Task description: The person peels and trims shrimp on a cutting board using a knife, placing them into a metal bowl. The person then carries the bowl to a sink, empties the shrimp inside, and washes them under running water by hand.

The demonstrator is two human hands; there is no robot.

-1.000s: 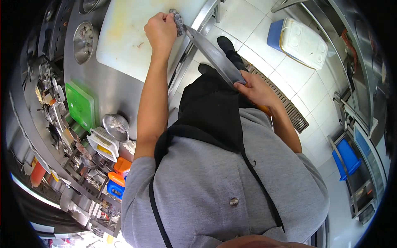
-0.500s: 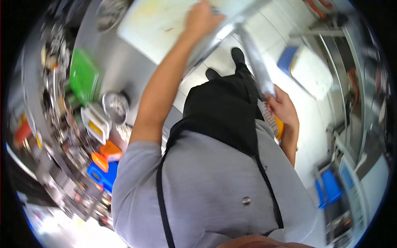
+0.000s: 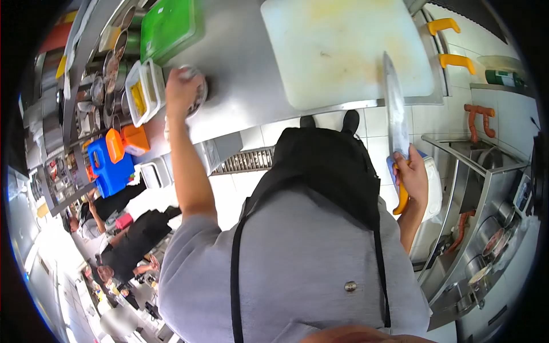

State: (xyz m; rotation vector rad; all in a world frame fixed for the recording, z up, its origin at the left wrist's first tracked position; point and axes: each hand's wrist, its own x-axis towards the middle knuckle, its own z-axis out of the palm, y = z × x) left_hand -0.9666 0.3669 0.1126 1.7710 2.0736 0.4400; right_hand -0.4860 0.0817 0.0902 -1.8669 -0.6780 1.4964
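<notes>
One steel bench [image 3: 240,71], a white cutting board [image 3: 343,71] on it, a green container [image 3: 167,28], a knife [image 3: 396,108] with its tip overlapping the board, a metal bowl [image 3: 202,94] near the container, right hand [image 3: 412,176] closed round the knife, left hand [image 3: 181,91] at the bowl, its opening and hold unclear

Grey buttoned shirt [image 3: 309,257], black apron [image 3: 320,166]

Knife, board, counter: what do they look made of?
Knife blade: metal, probably steel; smooth grey with a sheen. Its yellow handle looks like molded plastic, evenly colored.
Board: likely plastic; off-white, fairly matte, yellowish stains, no wood grain visible.
Counter: metal, probably stainless steel; grey satin with soft, blurry reflections.
</notes>
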